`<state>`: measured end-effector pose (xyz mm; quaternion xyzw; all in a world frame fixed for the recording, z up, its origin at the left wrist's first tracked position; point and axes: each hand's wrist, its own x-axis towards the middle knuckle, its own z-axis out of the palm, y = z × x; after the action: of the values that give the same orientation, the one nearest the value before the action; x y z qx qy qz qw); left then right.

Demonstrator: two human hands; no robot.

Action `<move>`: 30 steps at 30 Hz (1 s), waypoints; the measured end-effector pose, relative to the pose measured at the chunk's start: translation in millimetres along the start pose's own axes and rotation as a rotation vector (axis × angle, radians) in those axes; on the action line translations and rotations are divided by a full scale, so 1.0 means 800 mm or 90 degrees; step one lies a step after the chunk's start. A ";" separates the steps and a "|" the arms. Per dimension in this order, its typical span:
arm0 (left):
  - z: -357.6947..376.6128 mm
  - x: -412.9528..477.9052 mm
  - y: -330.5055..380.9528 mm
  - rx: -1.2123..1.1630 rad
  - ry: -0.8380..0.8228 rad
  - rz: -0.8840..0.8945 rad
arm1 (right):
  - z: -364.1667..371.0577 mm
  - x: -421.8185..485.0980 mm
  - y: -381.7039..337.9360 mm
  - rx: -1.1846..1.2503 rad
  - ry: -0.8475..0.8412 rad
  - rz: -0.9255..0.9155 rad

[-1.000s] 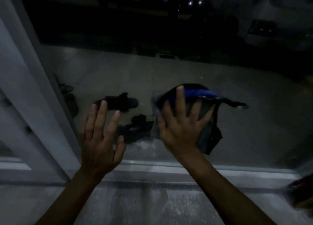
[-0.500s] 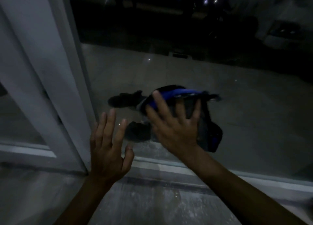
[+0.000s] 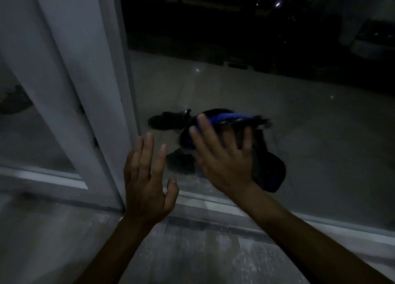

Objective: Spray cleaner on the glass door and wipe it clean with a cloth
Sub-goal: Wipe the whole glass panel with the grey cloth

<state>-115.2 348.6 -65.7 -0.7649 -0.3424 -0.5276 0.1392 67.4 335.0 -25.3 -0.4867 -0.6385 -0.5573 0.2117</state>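
— Where is the cloth?
— The cloth point(image 3: 266, 168) is dark with a bright blue band along its top. It is bunched against the glass door point(image 3: 299, 123), low on the pane near its bottom and left edges, pressed under the right hand point(image 3: 224, 160).
— And the glass?
— Upright and dim, with whitish smears just above its bottom edge.

Glossy glass door point(image 3: 277, 104) reflects lights; soft dark-and-blue cloth point(image 3: 263, 155); smooth matt white frame point(image 3: 81, 74).
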 end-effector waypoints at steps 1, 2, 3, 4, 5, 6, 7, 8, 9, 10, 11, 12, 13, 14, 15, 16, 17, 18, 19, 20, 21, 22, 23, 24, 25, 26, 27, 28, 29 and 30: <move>-0.003 -0.001 -0.002 0.003 -0.002 -0.008 | 0.008 -0.010 -0.019 0.017 -0.026 -0.077; -0.007 -0.001 -0.005 0.003 -0.002 -0.008 | 0.015 -0.025 -0.032 0.024 -0.065 -0.177; -0.012 -0.001 -0.009 0.006 -0.001 -0.004 | 0.019 -0.040 -0.036 0.017 -0.105 -0.268; -0.018 -0.002 -0.016 0.011 -0.003 -0.002 | 0.019 -0.054 -0.034 0.010 -0.135 -0.325; -0.024 -0.003 -0.022 0.016 -0.006 0.003 | 0.015 -0.064 -0.025 -0.001 -0.151 -0.339; -0.030 -0.004 -0.029 0.023 -0.010 0.005 | 0.010 -0.069 -0.014 -0.007 -0.143 -0.312; -0.036 -0.006 -0.036 0.033 -0.009 0.005 | 0.005 -0.065 -0.003 -0.005 -0.108 -0.263; -0.040 -0.007 -0.040 0.040 -0.006 0.006 | -0.001 -0.051 0.010 -0.002 -0.057 -0.204; -0.041 -0.007 -0.043 0.043 -0.005 0.005 | -0.005 -0.030 0.022 0.001 0.001 -0.141; -0.042 -0.008 -0.045 0.043 -0.004 -0.001 | -0.007 -0.003 0.029 0.010 0.054 -0.087; -0.042 -0.007 -0.045 0.038 -0.005 -0.005 | -0.008 0.022 0.032 0.018 0.089 -0.049; -0.041 -0.007 -0.045 0.032 -0.006 -0.009 | -0.008 0.045 0.031 0.021 0.111 -0.028; -0.041 -0.006 -0.045 0.026 -0.006 -0.013 | -0.007 0.063 0.028 0.025 0.121 -0.024; -0.040 -0.007 -0.044 0.019 -0.010 -0.019 | -0.006 0.071 0.023 0.041 0.122 -0.030; -0.040 -0.005 -0.045 0.015 -0.010 -0.022 | -0.005 0.075 0.020 0.060 0.119 -0.049; -0.040 -0.005 -0.046 0.011 -0.014 -0.028 | -0.006 0.071 0.018 0.074 0.106 -0.069; -0.041 -0.003 -0.047 0.012 -0.020 -0.033 | -0.007 0.066 0.020 0.074 0.084 -0.088; -0.041 -0.002 -0.049 0.012 -0.029 -0.033 | -0.013 0.058 0.025 0.061 0.051 -0.106; -0.041 -0.001 -0.050 0.012 -0.036 -0.030 | -0.017 0.050 0.032 0.041 0.019 -0.123; -0.042 0.001 -0.050 0.012 -0.039 -0.026 | -0.022 0.044 0.040 0.025 -0.012 -0.133; -0.041 0.003 -0.051 0.012 -0.041 -0.025 | -0.026 0.040 0.047 0.020 -0.038 -0.131; -0.041 0.005 -0.051 0.011 -0.041 -0.028 | -0.027 0.041 0.051 0.015 -0.055 -0.126; -0.040 0.008 -0.050 0.008 -0.041 -0.031 | -0.026 0.044 0.051 -0.002 -0.061 -0.120; -0.039 0.011 -0.048 0.003 -0.044 -0.036 | -0.024 0.050 0.046 -0.022 -0.056 -0.103; -0.038 0.014 -0.048 -0.002 -0.046 -0.040 | -0.020 0.057 0.036 -0.035 -0.044 -0.081; -0.037 0.017 -0.048 -0.005 -0.051 -0.045 | -0.017 0.064 0.022 -0.035 -0.035 -0.062; -0.037 0.019 -0.048 -0.003 -0.056 -0.051 | -0.011 0.067 0.007 -0.028 -0.029 -0.059; -0.037 0.020 -0.051 0.002 -0.065 -0.054 | -0.006 0.066 -0.007 -0.017 -0.029 -0.082; -0.037 0.019 -0.054 0.007 -0.073 -0.055 | 0.000 0.062 -0.018 -0.010 -0.033 -0.127; -0.039 0.018 -0.058 0.010 -0.080 -0.056 | 0.007 0.053 -0.024 -0.013 -0.046 -0.187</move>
<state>-165.2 370.1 -46.8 -0.7796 -0.3877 -0.4815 0.1006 33.6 358.1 -1.9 -0.4099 -0.7042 -0.5710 0.1002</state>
